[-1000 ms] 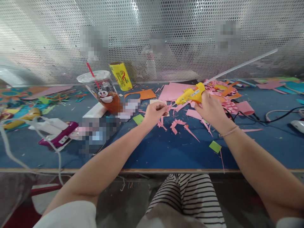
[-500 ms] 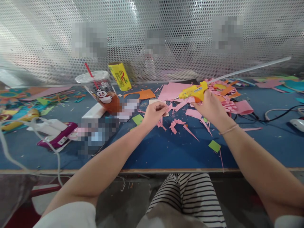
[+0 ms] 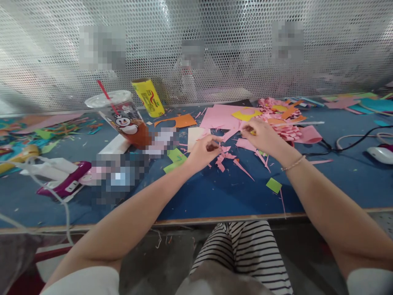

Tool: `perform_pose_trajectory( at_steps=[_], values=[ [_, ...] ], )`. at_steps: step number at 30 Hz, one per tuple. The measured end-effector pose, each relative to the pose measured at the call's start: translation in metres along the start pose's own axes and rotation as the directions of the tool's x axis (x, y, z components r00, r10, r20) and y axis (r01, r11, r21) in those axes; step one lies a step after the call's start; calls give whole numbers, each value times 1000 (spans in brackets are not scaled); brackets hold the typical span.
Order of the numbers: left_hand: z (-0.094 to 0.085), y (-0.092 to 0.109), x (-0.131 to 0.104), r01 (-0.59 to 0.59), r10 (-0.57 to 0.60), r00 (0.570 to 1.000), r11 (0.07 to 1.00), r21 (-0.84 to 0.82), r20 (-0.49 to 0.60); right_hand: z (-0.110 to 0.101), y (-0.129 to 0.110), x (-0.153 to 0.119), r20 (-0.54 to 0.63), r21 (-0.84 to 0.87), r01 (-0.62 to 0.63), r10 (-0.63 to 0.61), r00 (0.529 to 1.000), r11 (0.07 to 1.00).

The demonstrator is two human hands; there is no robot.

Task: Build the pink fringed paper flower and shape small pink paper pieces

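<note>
My left hand (image 3: pixel 204 152) is closed in a pinch on a small pink paper piece, mostly covered by the fingertips. Just right of it lies a zigzag-cut pink paper scrap (image 3: pixel 221 163). My right hand (image 3: pixel 260 137) has its fingers curled, close to the left fingertips. A bit of yellow shows among the right fingers; what they hold is hidden. Behind that hand a clear glue stick (image 3: pixel 311 123) sticks out low over the table, and the glue gun itself cannot be made out. A pink sheet (image 3: pixel 215 116) lies beyond both hands.
A plastic cup of drink (image 3: pixel 135 127) with a red straw stands at left, near a yellow tube (image 3: pixel 149 98). A purple power strip (image 3: pixel 69 180) with white cables is left. Pink paper curls (image 3: pixel 287 133) pile at right; a white device (image 3: pixel 380 155) lies far right.
The yellow glue gun, held raised in my right hand before, is now lowered and mostly hidden. My right hand has come closer to my left. The view has shifted slightly.
</note>
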State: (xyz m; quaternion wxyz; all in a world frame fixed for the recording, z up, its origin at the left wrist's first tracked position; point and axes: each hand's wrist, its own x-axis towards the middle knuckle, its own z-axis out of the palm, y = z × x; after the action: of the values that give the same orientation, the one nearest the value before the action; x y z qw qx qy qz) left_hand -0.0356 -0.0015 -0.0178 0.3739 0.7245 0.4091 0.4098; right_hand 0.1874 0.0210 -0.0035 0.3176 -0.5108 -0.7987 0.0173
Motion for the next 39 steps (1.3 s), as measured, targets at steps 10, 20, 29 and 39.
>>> perform_pose_trajectory(
  at_steps=[10,20,29,39],
  values=[
    [-4,4,2,21,-18,999,995,97,-36,7,-17,-2,166,146,20,-45,985,989],
    [-2,-9,4,83,-81,996,994,69,-23,23,-32,-11,343,236,158,-235,910,959],
    [-6,-5,7,150,-160,975,986,-76,-152,40,-29,-10,342,240,222,-297,892,945],
    [-7,-7,11,156,-237,941,938,-309,-242,23,-34,-9,396,316,-27,-106,912,948]
  ],
)
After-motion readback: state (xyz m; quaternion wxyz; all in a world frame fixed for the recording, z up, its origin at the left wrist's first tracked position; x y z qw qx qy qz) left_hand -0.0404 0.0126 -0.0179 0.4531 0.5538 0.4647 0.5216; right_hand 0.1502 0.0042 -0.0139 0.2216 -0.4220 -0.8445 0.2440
